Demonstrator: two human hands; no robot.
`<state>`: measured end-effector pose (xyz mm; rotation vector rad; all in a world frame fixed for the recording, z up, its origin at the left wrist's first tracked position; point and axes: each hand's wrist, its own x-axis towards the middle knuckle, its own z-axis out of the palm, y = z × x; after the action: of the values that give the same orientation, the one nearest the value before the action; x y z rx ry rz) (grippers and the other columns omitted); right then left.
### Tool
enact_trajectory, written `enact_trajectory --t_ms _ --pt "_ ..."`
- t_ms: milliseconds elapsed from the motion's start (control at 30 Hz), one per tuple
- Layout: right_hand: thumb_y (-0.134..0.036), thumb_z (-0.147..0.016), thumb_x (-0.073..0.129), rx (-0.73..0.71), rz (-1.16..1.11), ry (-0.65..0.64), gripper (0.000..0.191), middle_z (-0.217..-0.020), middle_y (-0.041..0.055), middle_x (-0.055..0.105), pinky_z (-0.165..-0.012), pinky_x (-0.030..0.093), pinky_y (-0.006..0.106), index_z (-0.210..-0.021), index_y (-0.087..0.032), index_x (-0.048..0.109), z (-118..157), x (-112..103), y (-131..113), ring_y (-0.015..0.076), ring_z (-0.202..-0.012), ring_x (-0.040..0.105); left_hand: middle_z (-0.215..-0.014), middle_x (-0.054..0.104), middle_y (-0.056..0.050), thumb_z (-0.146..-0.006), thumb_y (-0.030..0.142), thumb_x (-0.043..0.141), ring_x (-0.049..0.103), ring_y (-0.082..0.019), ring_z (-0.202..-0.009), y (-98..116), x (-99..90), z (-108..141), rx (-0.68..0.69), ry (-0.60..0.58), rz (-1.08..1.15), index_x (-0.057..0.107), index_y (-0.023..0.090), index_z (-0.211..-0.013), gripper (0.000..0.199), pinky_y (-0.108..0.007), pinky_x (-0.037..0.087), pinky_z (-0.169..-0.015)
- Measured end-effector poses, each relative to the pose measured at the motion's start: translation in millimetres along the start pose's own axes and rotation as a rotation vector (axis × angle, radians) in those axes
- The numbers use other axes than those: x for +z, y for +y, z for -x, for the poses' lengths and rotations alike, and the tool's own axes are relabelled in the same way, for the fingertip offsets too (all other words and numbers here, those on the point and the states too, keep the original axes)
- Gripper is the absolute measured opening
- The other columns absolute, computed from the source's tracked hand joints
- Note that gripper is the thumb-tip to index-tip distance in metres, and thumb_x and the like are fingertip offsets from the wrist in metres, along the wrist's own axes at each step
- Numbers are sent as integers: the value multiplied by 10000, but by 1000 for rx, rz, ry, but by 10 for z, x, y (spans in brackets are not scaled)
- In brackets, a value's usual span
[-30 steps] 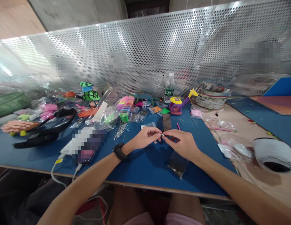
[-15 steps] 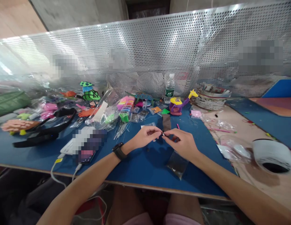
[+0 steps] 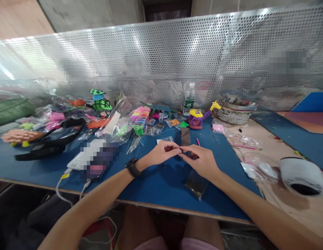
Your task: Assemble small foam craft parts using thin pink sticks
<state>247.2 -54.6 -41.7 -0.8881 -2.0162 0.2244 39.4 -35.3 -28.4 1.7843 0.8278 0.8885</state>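
My left hand (image 3: pixel 164 152), with a black watch on its wrist, is closed in a pinch at the middle of the blue table (image 3: pixel 156 189). My right hand (image 3: pixel 200 159) meets it fingertip to fingertip, also pinching. Between the fingertips is a tiny dark and whitish piece (image 3: pixel 180 151), too small to name. Just behind the hands lies a flat grey-brown strip (image 3: pixel 185 136). A clear bag with dark contents (image 3: pixel 196 184) lies partly under my right hand. A pink stick (image 3: pixel 198 141) is behind my right hand.
Thin wires (image 3: pixel 135 143), a phone (image 3: pixel 97 173) and a black strap (image 3: pixel 41 152) lie to the left. Behind stand a bottle (image 3: pixel 189 100), a purple-yellow giraffe figure (image 3: pixel 196 119) and a paper basket (image 3: pixel 235 113). A white roll (image 3: pixel 302 173) is at the right.
Both hands stay nearly in place, fingertips still together. The fingers have shifted slightly and the small piece shows less white. The view has moved a little.
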Motion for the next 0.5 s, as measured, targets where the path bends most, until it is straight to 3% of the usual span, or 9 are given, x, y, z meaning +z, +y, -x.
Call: enact_trajectory --t_ms 300,500 --pt "-327 -914 656 -11 6 -24 174 -891 27 753 -575 540 262 -1046 -245 735 7 -2 18 138 -592 659 -845 717 -69 -908 394 635 581 -129 -712 22 -20 7 30 3 -62 762 116 -964 311 -234 442 -652" --pt "-343 -916 654 -9 22 -9 152 -853 22 752 -571 539 261 -1003 -245 730 -5 -6 12 131 -552 645 -756 689 -51 -928 429 593 520 -108 -630 10 -39 10 26 17 -117 766 114 -933 360 -222 395 -578"
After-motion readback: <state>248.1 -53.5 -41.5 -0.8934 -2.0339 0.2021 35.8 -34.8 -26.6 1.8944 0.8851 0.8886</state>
